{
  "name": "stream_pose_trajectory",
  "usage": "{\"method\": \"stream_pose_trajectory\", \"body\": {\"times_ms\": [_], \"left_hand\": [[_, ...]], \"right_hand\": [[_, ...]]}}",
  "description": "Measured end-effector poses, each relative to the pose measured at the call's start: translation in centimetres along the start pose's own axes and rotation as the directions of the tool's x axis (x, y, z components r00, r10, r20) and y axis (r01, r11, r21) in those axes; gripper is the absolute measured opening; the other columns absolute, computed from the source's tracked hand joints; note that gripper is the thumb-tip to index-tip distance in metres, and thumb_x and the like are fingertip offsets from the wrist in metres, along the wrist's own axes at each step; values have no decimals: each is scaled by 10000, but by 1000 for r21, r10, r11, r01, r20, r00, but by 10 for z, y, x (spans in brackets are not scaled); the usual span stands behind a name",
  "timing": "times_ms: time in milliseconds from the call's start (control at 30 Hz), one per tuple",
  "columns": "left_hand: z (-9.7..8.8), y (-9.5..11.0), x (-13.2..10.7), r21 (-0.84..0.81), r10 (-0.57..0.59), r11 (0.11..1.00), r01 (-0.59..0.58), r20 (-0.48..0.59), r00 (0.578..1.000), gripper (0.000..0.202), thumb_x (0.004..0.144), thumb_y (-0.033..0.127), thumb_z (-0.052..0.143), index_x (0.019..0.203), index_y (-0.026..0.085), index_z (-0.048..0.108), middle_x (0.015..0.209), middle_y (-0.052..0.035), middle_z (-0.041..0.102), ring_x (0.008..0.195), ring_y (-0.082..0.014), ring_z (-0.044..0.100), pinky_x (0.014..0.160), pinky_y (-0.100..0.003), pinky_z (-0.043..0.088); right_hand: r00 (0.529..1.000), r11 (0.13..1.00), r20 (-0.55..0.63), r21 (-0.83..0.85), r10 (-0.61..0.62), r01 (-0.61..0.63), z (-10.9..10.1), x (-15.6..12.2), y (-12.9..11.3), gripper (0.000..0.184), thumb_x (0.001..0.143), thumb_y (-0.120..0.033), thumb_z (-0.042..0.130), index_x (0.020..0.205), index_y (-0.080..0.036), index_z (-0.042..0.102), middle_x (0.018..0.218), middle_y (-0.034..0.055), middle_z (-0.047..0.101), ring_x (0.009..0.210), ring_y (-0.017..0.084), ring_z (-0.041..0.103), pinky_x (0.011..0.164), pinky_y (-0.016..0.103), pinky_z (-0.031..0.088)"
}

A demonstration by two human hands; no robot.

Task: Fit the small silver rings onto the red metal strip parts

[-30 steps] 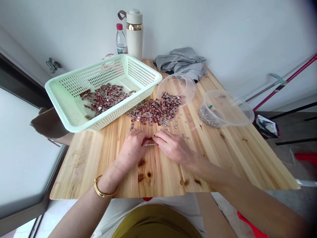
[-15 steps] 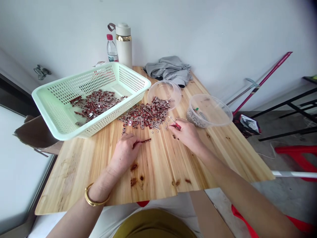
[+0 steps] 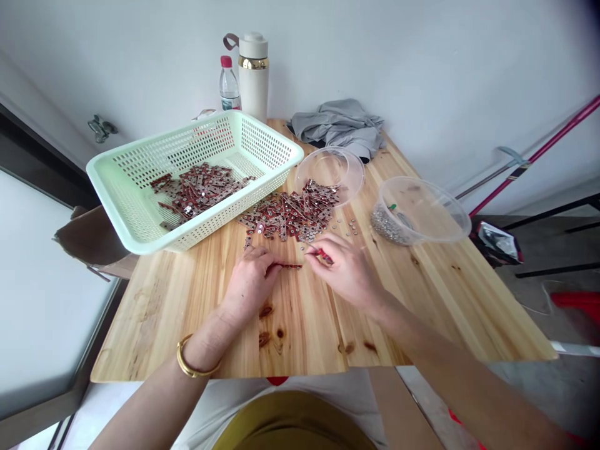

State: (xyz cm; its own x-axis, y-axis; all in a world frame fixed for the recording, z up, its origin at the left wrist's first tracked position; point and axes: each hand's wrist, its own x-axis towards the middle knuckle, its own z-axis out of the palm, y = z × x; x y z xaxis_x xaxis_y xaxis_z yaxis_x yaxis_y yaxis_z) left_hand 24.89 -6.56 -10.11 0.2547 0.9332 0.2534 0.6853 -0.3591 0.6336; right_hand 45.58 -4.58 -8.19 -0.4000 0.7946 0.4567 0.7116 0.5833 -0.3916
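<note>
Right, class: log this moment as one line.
left hand: holds red-brown strip | right hand: holds red-handled tool | strip heap: beside green basket | loose round pieces: beyond right hand

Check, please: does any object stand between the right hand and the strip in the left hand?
Nothing visible does: the table shows in the gap between the right hand and the strip.

Here's the wooden table [image 3: 154,319], pale, with dark knots [image 3: 265,339] near its front edge. The green basket [image 3: 225,210] sits at the back left, and along its front side spreads the pile of reddish strips [image 3: 295,212], reaching a clear plastic dish [image 3: 349,175]. Small metal rounds [image 3: 352,222] lie loose beside the pile! Over on the right, a clear tub [image 3: 435,215]; at the back, a crumpled grey cloth [image 3: 340,124].
</note>
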Motion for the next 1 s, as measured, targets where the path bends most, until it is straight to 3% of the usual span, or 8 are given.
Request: {"method": "stream_pose_trajectory", "body": {"times_ms": [100, 267, 567, 800, 1000], "left_hand": [[1, -2, 0, 18, 9, 1000, -9, -6, 1000, 135, 861, 111, 618, 896, 196, 717, 858, -34, 694, 868, -196, 621, 821, -333, 496], [2, -2, 1, 59, 10, 998, -11, 5, 1000, 117, 856, 93, 608, 884, 170, 690, 867, -48, 704, 859, -207, 631, 815, -347, 501], [1, 0, 2, 84, -113, 990, 111, 21, 993, 163, 858, 111, 580, 990, 179, 648, 929, -62, 698, 904, -235, 638, 820, -378, 523], [2, 1, 2, 78, -126, 989, 125, 11, 992, 189, 851, 94, 552, 990, 190, 637, 938, -59, 703, 915, -229, 642, 845, -382, 527], [1, 2, 2, 72, -130, 989, 128, 22, 991, 230, 815, 54, 552, 988, 180, 636, 938, -61, 703, 913, -228, 639, 849, -384, 523]], "right_hand": [[991, 993, 59, 5, -116, 116, 16, 0, -17, 120, 913, -155, 525, 819, -188, 592, 833, 37, 632, 739, 149, 606, 671, 259, 469], [978, 982, 131, -73, -161, 171, 35, -1, -12, 131, 936, -159, 508, 843, -177, 598, 842, 43, 610, 754, 162, 594, 678, 279, 481], [976, 967, 89, -142, -199, 211, 36, -2, -16, 147, 958, -147, 483, 903, -160, 619, 893, 61, 630, 814, 171, 606, 714, 287, 488], [973, 962, 94, -158, -210, 223, 38, -2, -23, 141, 955, -145, 486, 898, -170, 614, 883, 67, 641, 799, 182, 604, 701, 302, 497], [968, 965, 145, -131, -206, 225, 34, -2, -24, 176, 926, -82, 471, 959, -178, 615, 958, 78, 653, 896, 206, 615, 807, 332, 517]]}}
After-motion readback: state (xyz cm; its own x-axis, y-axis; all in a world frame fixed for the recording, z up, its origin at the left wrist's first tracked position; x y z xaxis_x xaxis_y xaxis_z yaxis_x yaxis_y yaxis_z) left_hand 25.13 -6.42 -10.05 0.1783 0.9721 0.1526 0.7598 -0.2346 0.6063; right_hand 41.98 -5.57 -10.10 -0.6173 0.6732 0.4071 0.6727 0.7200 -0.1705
